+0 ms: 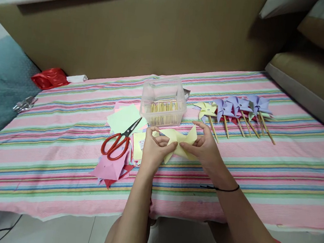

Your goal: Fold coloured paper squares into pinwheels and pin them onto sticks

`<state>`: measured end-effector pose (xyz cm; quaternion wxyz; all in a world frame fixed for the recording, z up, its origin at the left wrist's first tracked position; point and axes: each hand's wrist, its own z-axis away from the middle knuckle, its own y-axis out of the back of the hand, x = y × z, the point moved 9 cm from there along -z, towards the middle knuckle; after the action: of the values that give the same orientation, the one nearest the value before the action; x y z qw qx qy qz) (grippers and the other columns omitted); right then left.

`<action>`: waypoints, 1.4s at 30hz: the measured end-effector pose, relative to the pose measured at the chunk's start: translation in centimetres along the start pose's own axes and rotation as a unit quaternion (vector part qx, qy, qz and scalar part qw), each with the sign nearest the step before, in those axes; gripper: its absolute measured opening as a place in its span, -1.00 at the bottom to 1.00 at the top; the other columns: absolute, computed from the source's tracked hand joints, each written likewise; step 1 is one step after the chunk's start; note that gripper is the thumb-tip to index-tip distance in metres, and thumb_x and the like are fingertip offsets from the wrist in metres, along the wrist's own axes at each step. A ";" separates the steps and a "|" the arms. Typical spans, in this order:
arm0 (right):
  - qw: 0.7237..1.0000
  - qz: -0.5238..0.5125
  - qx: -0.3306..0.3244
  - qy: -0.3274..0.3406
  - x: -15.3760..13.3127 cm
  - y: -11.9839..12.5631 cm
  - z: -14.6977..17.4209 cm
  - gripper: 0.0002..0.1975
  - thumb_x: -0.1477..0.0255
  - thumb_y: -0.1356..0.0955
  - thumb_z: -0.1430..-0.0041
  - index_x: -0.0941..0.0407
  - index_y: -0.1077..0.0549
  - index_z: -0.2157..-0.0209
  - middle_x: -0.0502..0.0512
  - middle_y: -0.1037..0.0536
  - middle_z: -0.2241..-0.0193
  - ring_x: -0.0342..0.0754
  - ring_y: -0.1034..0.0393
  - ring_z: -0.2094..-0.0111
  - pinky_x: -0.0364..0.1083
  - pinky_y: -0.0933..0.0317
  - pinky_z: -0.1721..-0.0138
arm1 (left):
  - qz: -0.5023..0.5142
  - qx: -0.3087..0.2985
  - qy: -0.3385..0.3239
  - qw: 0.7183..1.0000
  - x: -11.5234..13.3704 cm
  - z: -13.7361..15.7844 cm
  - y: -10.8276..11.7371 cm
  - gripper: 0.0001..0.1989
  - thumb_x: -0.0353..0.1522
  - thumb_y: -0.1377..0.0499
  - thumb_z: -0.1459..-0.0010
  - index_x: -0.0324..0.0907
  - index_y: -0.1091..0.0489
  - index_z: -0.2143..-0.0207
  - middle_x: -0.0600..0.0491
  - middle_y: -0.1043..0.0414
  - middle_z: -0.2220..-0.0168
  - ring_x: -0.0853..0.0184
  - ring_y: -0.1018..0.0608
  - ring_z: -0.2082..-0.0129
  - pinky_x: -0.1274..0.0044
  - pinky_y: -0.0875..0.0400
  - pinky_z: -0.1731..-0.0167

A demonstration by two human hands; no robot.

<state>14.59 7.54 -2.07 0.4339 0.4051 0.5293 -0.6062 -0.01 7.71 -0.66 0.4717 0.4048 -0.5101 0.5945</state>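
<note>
Between my two hands is a yellow paper pinwheel blade piece, its corners bent up and inward. My left hand pinches its left side with thumb and fingers. On the other side my right hand grips it, the thumb pressing near the middle. Red-handled scissors lie just left of my left hand, partly over green paper sheets. Beyond my hands stands a clear plastic box holding many short sticks. A stack of yellow paper squares is partly hidden by my left hand.
Several finished pinwheels on sticks lie in a row at the right. Pink cut paper lies front left. A red plastic bag and a white box sit at the far left. A striped cloth covers the surface.
</note>
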 end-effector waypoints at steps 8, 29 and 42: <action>0.996 0.050 0.055 0.048 -1.9 2.3 -0.4 -0.46 0.29 -0.50 0.15 0.07 -0.31 0.11 -0.01 -0.58 0.46 -0.06 -0.47 0.44 -0.03 -0.36 0.34 | -0.005 0.088 -0.025 0.996 0.6 -0.6 3.1 -0.35 -0.40 -0.37 0.31 -0.08 -0.01 0.24 0.24 -0.41 0.59 0.42 -0.48 0.65 0.61 -0.34 0.59; 0.731 0.642 0.022 0.230 0.5 0.3 -1.9 -0.82 0.58 -0.35 0.02 0.11 -0.48 0.63 0.11 -0.55 0.15 0.22 -0.17 -0.01 0.13 -0.04 0.05 | 0.053 0.173 -0.066 0.981 2.0 -0.6 6.9 -0.35 -0.41 -0.37 0.36 -0.09 -0.02 0.26 0.21 -0.45 0.57 0.44 -0.47 0.67 0.58 -0.37 0.54; 0.722 0.655 0.023 0.221 0.4 0.6 -1.9 -0.79 0.59 -0.31 -0.08 0.10 -0.51 0.55 0.09 -0.55 0.10 0.22 -0.14 -0.07 0.19 0.02 -0.07 | 0.043 0.182 -0.061 0.980 2.1 -0.4 6.5 -0.37 -0.42 -0.36 0.35 -0.10 -0.04 0.27 0.26 -0.40 0.59 0.50 -0.40 0.71 0.65 -0.27 0.62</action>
<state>15.12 9.40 -2.80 0.5841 0.7832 0.1990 -0.0764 -6.82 8.23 -0.21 0.3321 0.4967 -0.4381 0.6717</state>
